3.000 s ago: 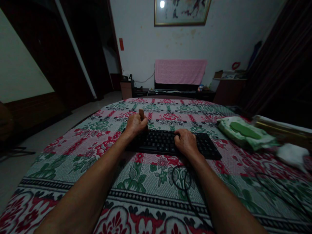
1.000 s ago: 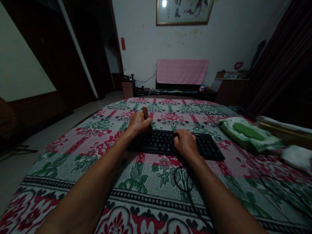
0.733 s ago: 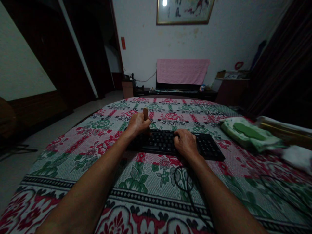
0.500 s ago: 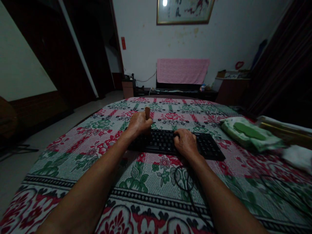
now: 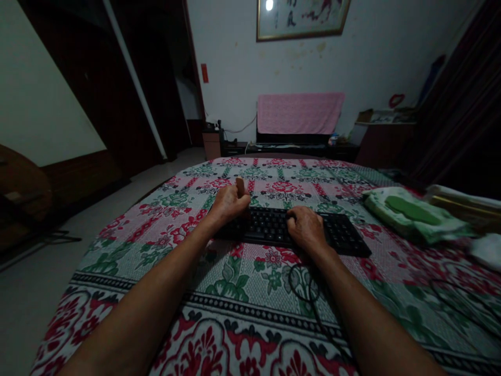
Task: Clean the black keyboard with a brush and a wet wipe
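A black keyboard (image 5: 272,227) lies across a floral bedcover (image 5: 230,284). My left hand (image 5: 229,203) is closed on a small brown stick-like handle (image 5: 240,185) that points up over the keyboard's far left end; what is at its lower end is hidden. My right hand (image 5: 307,230) rests on the middle of the keyboard with its fingers curled down onto it. A thin black cable (image 5: 301,282) loops on the cover just in front of my right wrist.
A folded green and white cloth (image 5: 410,214) and a white bundle (image 5: 487,248) lie at the right of the bed. Beyond the bed a pink cloth (image 5: 299,112) covers a low unit against the wall. Bare floor (image 5: 47,271) runs along the left.
The view has shifted a little. My left hand with the brown handle has made only small moves at the keyboard's left end. My right hand has stayed on the keyboard.
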`<state>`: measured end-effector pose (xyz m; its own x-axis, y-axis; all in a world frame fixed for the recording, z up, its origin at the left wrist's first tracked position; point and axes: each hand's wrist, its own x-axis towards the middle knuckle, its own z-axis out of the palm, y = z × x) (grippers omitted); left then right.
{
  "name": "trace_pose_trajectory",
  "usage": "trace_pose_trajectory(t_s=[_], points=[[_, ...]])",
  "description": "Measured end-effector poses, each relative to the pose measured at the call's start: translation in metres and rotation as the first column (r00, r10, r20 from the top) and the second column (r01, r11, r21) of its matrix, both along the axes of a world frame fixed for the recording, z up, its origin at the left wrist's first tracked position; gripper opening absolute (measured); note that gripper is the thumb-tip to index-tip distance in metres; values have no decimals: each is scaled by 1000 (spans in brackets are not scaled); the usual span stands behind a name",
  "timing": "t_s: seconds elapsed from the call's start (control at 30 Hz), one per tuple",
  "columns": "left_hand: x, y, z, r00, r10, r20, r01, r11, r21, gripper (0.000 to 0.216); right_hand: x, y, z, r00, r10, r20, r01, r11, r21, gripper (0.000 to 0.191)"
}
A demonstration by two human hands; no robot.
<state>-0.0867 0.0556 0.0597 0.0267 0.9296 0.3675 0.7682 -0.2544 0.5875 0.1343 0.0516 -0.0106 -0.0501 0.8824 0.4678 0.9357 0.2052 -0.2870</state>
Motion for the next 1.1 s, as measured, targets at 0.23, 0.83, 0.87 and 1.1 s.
trace_pose_trajectory(t_s=[0.23, 0.83, 0.87, 1.1], points=[[2, 2, -19, 985, -116, 131, 117, 993, -3, 25, 1, 1, -1, 1000, 6, 23, -6, 1000, -5, 24], [11, -11, -9, 998, -51, 44, 51, 999, -18, 24, 0, 0, 1, 1000, 3, 8, -2, 1000, -20, 24], [10, -11, -7, 1000, -21, 14, 22, 1000, -8, 24, 0, 0, 1, 1000, 3, 6, -3, 1000, -19, 24], [16, -15, -6, 995, -69, 69, 69, 998, 0, 25, 0, 1, 1, 1000, 3, -15, -3, 1000, -19, 24]])
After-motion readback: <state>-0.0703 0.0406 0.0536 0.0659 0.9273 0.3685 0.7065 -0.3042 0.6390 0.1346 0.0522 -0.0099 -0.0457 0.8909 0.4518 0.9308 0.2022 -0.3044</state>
